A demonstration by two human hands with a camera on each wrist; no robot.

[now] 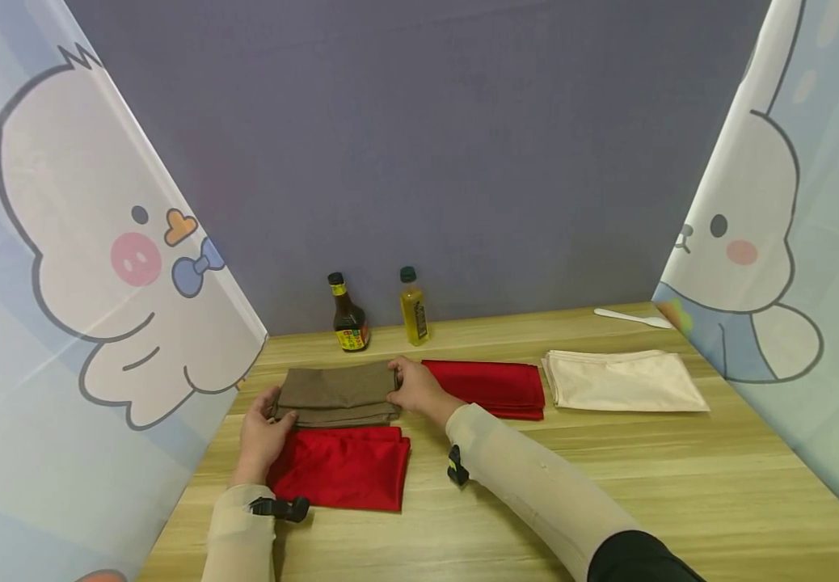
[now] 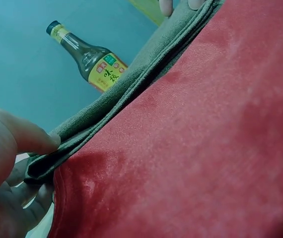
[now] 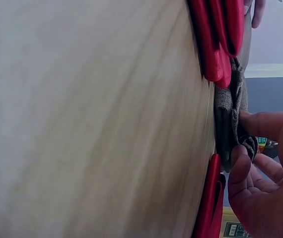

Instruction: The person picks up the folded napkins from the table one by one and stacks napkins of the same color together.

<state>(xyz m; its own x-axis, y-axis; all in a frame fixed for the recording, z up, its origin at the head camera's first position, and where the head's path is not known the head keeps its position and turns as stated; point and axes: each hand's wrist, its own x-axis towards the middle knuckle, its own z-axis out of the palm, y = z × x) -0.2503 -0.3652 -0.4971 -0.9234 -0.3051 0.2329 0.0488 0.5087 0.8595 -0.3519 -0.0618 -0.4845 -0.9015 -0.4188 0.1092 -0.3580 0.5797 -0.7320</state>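
A folded brown cloth [image 1: 339, 390] lies across the left part of the table, with a hand at each end. At its left end, my left hand [image 1: 261, 432] pinches the folded layers, thumb on top and fingers curled beneath the edge in the left wrist view. My right hand [image 1: 419, 390] pinches the right end between thumb and fingers, seen side-on in the right wrist view [image 3: 268, 168]. Directly in front of the brown cloth, a shiny red folded cloth [image 1: 347, 473] lies flat, its left edge beside my left wrist. Another red folded cloth [image 1: 495, 388] is just right of my right hand.
Behind the brown cloth stand a dark sauce bottle [image 1: 350, 321] with a yellow label and a yellow oil bottle [image 1: 414, 314]. A cream folded cloth [image 1: 623, 381] lies farther right, with a white plastic utensil [image 1: 630, 318] behind it. A grey partition [image 1: 463, 162] rises at the back.
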